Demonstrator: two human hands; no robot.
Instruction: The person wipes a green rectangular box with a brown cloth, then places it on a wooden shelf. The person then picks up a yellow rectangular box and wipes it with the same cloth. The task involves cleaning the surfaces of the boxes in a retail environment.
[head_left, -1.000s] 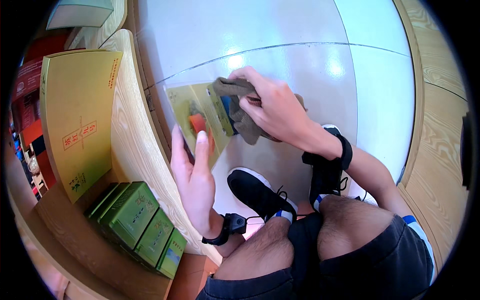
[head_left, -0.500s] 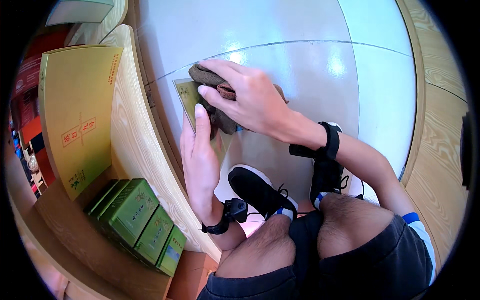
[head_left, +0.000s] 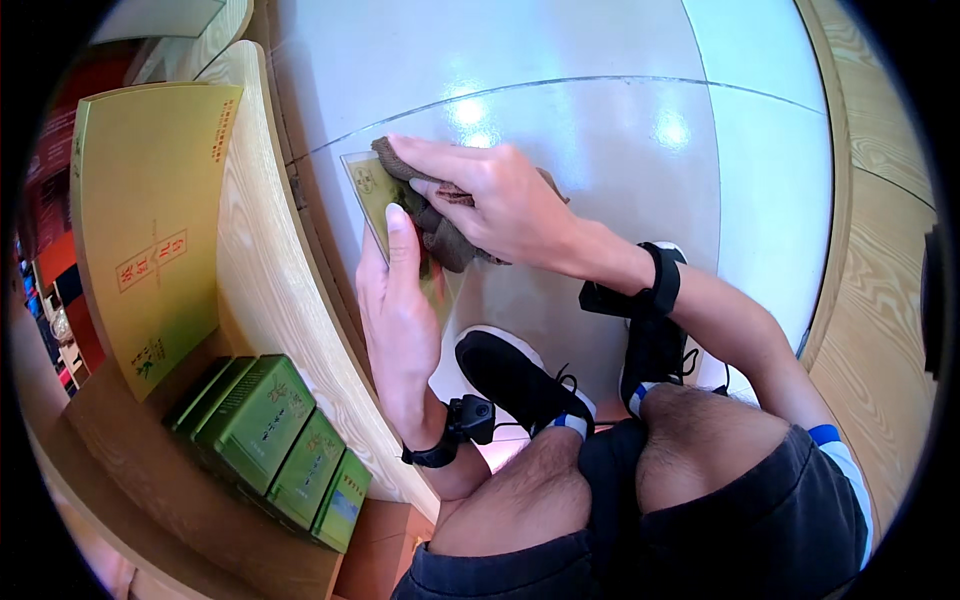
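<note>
1. In the head view, the wooden shelf (head_left: 265,230) curves down the left side, its pale front edge turned toward the floor (head_left: 590,130)
2. The clear-edged panel (head_left: 371,186), with a yellow-green print, is just to the right of the wooden shelf, tilted above the floor; whether its lower edge touches anything is hidden
3. Of the two hands, the left hand (head_left: 400,315) is nearer the wooden shelf and grips the panel at its side, thumb on the printed face and fingers behind
4. The right hand (head_left: 515,205), farther right from the wooden shelf, is closed around a bunched brown cloth (head_left: 455,240)
5. The brown cloth lies against the panel's face and covers much of it, on the side away from the wooden shelf
6. Inside the wooden shelf, a large yellow-gold board (head_left: 155,240) with red print stands upright, leaning slightly
7. Below that board, also in the wooden shelf, green boxes (head_left: 265,420) are packed side by side
8. To the right of the wooden shelf, beyond the panel, two black shoes (head_left: 515,375) with white soles rest on the floor
9. Each wrist bears a black strap (head_left: 665,280); the one closer to the wooden shelf carries a small black device (head_left: 470,420)
</note>
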